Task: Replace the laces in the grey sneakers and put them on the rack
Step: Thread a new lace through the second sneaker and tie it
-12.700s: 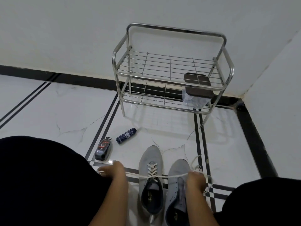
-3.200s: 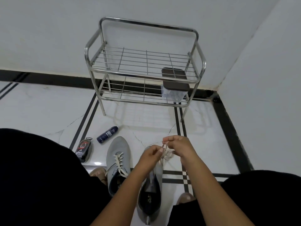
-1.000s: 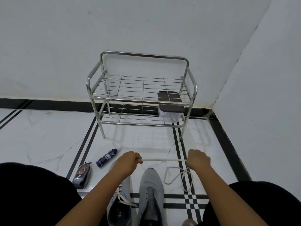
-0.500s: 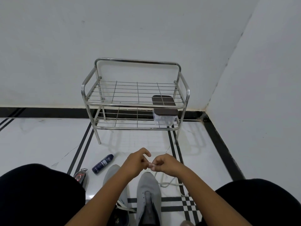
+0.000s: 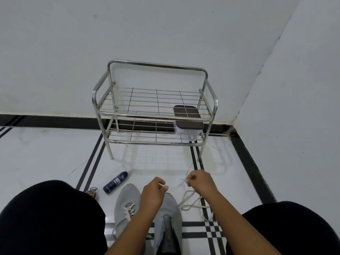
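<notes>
Lace (image 5: pixel 189 199), limp and light, hangs pinched between left hand (image 5: pixel 153 192) and right hand (image 5: pixel 200 182); best held near its stiff tip over the unlaced sneaker (image 5: pixel 170 218).

Looks like a corner of somebody's home, probably an entryway. White walls, glossy white floor tiles (image 5: pixel 46 153) with black border stripes, and a small two-tier steel shoe rack (image 5: pixel 154 115) against the wall. Grey sneakers (image 5: pixel 127 197) and a spray can (image 5: pixel 115 182) sit on the floor.
</notes>
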Tool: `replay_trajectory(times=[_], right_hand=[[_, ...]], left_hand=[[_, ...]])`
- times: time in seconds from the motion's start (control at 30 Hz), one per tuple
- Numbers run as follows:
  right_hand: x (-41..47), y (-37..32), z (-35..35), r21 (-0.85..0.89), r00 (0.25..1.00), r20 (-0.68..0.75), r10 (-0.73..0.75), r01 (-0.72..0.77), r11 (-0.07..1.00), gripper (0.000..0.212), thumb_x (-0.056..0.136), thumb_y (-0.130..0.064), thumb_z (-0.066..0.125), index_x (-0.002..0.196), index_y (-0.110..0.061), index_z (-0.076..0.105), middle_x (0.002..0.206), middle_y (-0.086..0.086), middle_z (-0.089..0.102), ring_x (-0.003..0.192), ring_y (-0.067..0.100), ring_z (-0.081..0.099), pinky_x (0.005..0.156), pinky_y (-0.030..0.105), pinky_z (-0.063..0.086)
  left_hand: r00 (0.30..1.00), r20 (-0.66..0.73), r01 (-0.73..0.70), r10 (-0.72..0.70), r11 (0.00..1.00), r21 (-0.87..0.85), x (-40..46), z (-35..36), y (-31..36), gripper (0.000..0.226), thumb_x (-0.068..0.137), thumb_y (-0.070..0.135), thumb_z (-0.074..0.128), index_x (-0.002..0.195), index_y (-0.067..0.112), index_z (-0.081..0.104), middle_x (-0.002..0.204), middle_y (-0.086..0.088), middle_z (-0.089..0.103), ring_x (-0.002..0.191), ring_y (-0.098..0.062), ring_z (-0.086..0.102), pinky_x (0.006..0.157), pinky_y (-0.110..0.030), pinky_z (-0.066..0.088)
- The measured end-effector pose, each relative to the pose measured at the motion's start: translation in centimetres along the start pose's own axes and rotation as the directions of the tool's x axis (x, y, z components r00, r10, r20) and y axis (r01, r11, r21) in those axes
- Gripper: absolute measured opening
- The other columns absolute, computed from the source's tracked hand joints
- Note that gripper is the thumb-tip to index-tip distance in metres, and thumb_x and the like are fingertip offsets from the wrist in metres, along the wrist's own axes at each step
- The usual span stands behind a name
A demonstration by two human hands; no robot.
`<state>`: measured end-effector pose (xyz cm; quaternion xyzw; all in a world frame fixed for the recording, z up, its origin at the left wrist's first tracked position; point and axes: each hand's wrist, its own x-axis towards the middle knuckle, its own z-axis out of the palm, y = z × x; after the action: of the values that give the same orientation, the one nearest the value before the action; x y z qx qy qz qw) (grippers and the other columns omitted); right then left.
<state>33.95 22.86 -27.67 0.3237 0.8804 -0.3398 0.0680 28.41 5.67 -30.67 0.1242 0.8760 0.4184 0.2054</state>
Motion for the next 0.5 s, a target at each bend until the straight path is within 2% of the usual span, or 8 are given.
replay_trajectory(times=[0.07, 0.1, 0.13, 0.2, 0.3, 0.4, 0.43, 0.5], right_hand=[[0.3, 1.2, 0.6, 0.053, 0.967, -0.21, 0.144, -0.136, 0.989, 0.026, 0.09, -0.015, 0.053, 0.067, -0.022, 0.06, 0.076, -0.002, 0.063, 0.072, 0.02, 0.059, 0.062, 0.025, 0.045], [0.0, 1.6, 1.3, 0.116, 0.941, -0.261, 0.216, -0.192, 0.975, 0.024, 0.092, -0.014, 0.049, 0.071, -0.019, 0.061, 0.077, 0.001, 0.061, 0.071, 0.02, 0.056, 0.058, 0.024, 0.041], [-0.4, 1.8, 2.5, 0.14, 0.928, -0.256, 0.271, -0.242, 0.96, 0.024, 0.094, -0.014, 0.046, 0.079, -0.015, 0.064, 0.078, 0.003, 0.06, 0.067, 0.018, 0.053, 0.054, 0.023, 0.037], [-1.7, 2.0, 6.1, 0.121, 0.936, -0.146, 0.32, -0.304, 0.945, 0.026, 0.097, -0.014, 0.04, 0.089, -0.011, 0.065, 0.08, 0.004, 0.059, 0.062, 0.012, 0.048, 0.052, 0.022, 0.037], [-4.3, 3.3, 12.5, 0.122, 0.953, 0.004, 0.302, -0.3, 0.946, 0.022, 0.097, -0.025, 0.046, 0.09, -0.015, 0.064, 0.088, 0.002, 0.065, 0.074, 0.015, 0.056, 0.069, 0.027, 0.049], [-6.7, 4.9, 15.9, 0.094, 0.932, 0.11, 0.344, -0.355, 0.93, 0.029, 0.095, -0.044, 0.047, 0.09, -0.02, 0.062, 0.094, 0.003, 0.065, 0.088, 0.022, 0.061, 0.079, 0.031, 0.051], [-6.8, 5.3, 16.0, 0.064, 0.919, 0.117, 0.376, -0.385, 0.921, 0.03, 0.094, -0.045, 0.046, 0.091, -0.02, 0.062, 0.099, 0.005, 0.066, 0.09, 0.023, 0.061, 0.08, 0.03, 0.05], [-6.2, 5.9, 14.9, 0.12, 0.876, -0.02, 0.482, -0.477, 0.871, 0.027, 0.096, -0.032, 0.045, 0.102, -0.013, 0.064, 0.103, 0.01, 0.066, 0.091, 0.027, 0.062, 0.074, 0.029, 0.047]], left_hand=[[0.997, 0.049, 0.048, -0.058, 0.982, 0.185, -0.9, 1.9, -2.4, 0.018, 0.095, 0.026, 0.051, 0.107, 0.015, 0.059, 0.106, -0.002, 0.066, 0.097, -0.019, 0.061, 0.076, -0.027, 0.046], [0.992, 0.09, 0.062, -0.089, 0.962, 0.267, -1.6, 3.0, -3.6, 0.021, 0.095, 0.028, 0.048, 0.109, 0.014, 0.057, 0.111, -0.004, 0.064, 0.102, -0.022, 0.06, 0.081, -0.029, 0.046], [0.984, 0.136, 0.064, -0.114, 0.943, 0.326, -2.3, 4.2, -5.0, 0.026, 0.096, 0.031, 0.045, 0.112, 0.013, 0.054, 0.115, -0.007, 0.061, 0.107, -0.024, 0.058, 0.085, -0.03, 0.045], [0.97, 0.202, 0.036, -0.139, 0.895, 0.444, -3.9, 6.1, -7.1, 0.032, 0.098, 0.036, 0.039, 0.118, 0.012, 0.048, 0.12, -0.009, 0.056, 0.113, -0.026, 0.056, 0.09, -0.032, 0.043], [0.934, 0.325, -0.069, -0.148, 0.819, 0.57, -4.7, 7.2, -8.9, 0.03, 0.1, 0.025, 0.034, 0.122, 0.008, 0.047, 0.125, -0.012, 0.055, 0.115, -0.027, 0.057, 0.093, -0.036, 0.044], [0.89, 0.411, -0.103, -0.199, 0.79, 0.604, -4.4, 7.0, -9.0, 0.033, 0.1, 0.02, 0.034, 0.124, 0.005, 0.05, 0.128, -0.013, 0.056, 0.119, -0.027, 0.054, 0.097, -0.035, 0.042], [0.871, 0.429, -0.089, -0.24, 0.781, 0.618, -4.4, 6.8, -9.0, 0.035, 0.099, 0.023, 0.037, 0.126, 0.005, 0.05, 0.129, -0.014, 0.055, 0.12, -0.027, 0.054, 0.098, -0.035, 0.042], [0.835, 0.454, -0.046, -0.311, 0.783, 0.621, -4.6, 6.9, -9.0, 0.041, 0.097, 0.033, 0.038, 0.128, 0.009, 0.049, 0.127, -0.015, 0.057, 0.119, -0.03, 0.054, 0.098, -0.037, 0.045]])
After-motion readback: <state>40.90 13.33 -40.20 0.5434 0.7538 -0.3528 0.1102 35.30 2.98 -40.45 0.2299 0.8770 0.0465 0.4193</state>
